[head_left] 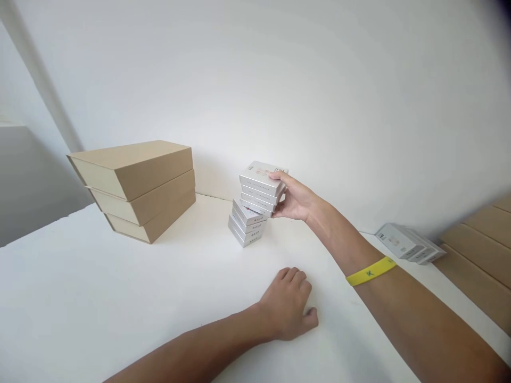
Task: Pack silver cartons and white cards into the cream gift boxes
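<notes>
My right hand grips a short stack of small silver-white boxes from its right side, thumb on the top box and fingers around the lower right edge. Directly under it, a second stack of similar boxes stands on the white table, turned at a different angle. Whether the held stack touches the lower one, I cannot tell. My left hand rests on the table nearer to me, back up, its fingers curled in and its thumb set apart. Nothing shows in it; its palm is hidden.
Three large tan boxes are piled at the left on the table. More small silver boxes lean in a row at the right, beside other large tan boxes. A white wall rises behind the table.
</notes>
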`<state>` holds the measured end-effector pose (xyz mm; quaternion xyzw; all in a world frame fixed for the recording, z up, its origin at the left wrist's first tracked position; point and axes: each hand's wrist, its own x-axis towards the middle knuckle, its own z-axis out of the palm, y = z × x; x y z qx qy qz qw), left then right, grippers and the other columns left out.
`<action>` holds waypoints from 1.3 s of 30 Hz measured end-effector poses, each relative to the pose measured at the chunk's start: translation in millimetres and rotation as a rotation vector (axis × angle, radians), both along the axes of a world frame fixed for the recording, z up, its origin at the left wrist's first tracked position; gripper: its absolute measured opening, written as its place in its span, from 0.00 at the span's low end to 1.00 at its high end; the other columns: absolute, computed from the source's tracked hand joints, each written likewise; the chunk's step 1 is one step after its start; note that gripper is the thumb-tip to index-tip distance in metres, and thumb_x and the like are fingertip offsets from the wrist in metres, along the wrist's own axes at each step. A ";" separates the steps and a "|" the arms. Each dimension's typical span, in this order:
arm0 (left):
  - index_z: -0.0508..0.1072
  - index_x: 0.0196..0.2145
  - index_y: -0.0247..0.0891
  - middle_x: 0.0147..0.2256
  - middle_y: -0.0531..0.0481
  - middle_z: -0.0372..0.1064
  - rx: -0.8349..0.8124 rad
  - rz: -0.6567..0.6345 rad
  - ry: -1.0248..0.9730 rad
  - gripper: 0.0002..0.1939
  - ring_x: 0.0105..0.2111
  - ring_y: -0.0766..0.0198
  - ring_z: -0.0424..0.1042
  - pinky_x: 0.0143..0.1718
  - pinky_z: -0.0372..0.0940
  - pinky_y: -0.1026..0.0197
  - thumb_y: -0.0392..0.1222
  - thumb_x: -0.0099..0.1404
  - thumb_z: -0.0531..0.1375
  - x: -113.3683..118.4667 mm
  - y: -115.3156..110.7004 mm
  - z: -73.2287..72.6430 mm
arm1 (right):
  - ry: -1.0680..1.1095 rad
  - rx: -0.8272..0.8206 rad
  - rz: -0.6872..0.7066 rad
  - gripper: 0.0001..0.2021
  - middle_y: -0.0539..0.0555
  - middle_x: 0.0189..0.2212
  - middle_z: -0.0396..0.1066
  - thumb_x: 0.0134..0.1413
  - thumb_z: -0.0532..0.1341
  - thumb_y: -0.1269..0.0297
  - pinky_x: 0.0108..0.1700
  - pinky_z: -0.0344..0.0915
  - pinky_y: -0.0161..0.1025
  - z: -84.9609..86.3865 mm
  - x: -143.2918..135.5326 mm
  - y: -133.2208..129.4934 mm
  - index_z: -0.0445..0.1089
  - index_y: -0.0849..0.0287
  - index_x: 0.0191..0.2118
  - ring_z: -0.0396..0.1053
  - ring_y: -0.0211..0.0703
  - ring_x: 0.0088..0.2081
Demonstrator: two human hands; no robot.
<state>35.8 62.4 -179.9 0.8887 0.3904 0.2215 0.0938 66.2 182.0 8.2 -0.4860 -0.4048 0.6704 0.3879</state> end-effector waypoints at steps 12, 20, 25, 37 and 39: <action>0.69 0.40 0.35 0.49 0.41 0.67 -0.009 -0.002 0.001 0.15 0.55 0.52 0.64 0.59 0.61 0.51 0.50 0.66 0.55 -1.2 1.2 -0.3 | -0.003 0.027 0.032 0.18 0.54 0.38 0.66 0.49 0.68 0.57 0.41 0.73 0.59 -4.1 5.6 2.0 0.68 0.53 0.46 0.69 0.52 0.39; 0.69 0.41 0.35 0.52 0.40 0.66 -0.013 -0.003 0.005 0.16 0.57 0.50 0.63 0.60 0.61 0.50 0.51 0.66 0.54 0.5 0.8 -1.5 | -0.030 0.016 0.046 0.21 0.56 0.40 0.68 0.51 0.67 0.53 0.39 0.73 0.55 -1.4 4.1 1.4 0.67 0.52 0.50 0.69 0.50 0.38; 0.69 0.41 0.35 0.51 0.39 0.67 -0.017 -0.006 0.008 0.16 0.56 0.50 0.63 0.59 0.62 0.49 0.51 0.66 0.54 0.7 1.2 -0.9 | -0.112 0.008 0.053 0.22 0.56 0.37 0.68 0.49 0.67 0.48 0.41 0.72 0.56 0.0 1.8 2.6 0.69 0.52 0.47 0.69 0.51 0.38; 0.68 0.42 0.35 0.51 0.39 0.66 -0.017 -0.007 0.005 0.16 0.56 0.49 0.63 0.59 0.62 0.48 0.51 0.66 0.54 0.5 1.0 -1.5 | -0.223 0.025 0.030 0.25 0.57 0.38 0.69 0.52 0.62 0.38 0.40 0.71 0.50 -2.8 -1.7 -4.0 0.70 0.52 0.47 0.69 0.52 0.37; 0.69 0.42 0.34 0.51 0.39 0.67 -0.012 -0.006 0.006 0.16 0.56 0.50 0.63 0.59 0.62 0.49 0.51 0.66 0.54 0.8 1.0 -1.7 | -0.250 0.020 0.021 0.28 0.58 0.39 0.69 0.50 0.62 0.34 0.40 0.70 0.51 -5.6 -3.3 -3.5 0.70 0.52 0.47 0.69 0.53 0.37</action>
